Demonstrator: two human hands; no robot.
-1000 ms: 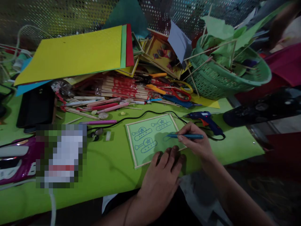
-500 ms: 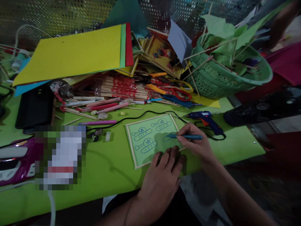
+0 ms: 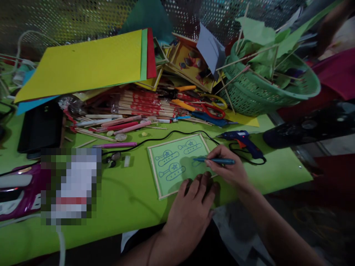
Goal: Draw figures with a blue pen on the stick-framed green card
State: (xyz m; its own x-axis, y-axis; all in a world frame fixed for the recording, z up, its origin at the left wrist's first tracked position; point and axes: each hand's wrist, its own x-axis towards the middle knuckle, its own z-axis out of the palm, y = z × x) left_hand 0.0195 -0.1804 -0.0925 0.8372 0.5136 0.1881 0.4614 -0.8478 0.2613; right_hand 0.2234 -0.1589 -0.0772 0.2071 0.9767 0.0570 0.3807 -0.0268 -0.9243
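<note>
A light green card with a thin wooden stick frame lies tilted on the green table. Three tanks with stars are drawn on it in blue, and a partial outline shows at its right side. My right hand pinches a blue marker pen, its tip at that outline. My left hand lies flat with fingers apart over the card's lower right edge. Just beyond the card's upper right corner rests a blue glue gun with an orange trigger.
Behind the card run a black cable, pink pens, bundled sticks and red-handled scissors. Coloured sheets lie at the back left, a green basket at the back right. A black phone is on the left.
My right hand and the marker have shifted slightly left along the outline on the card. My left hand stays in place.
</note>
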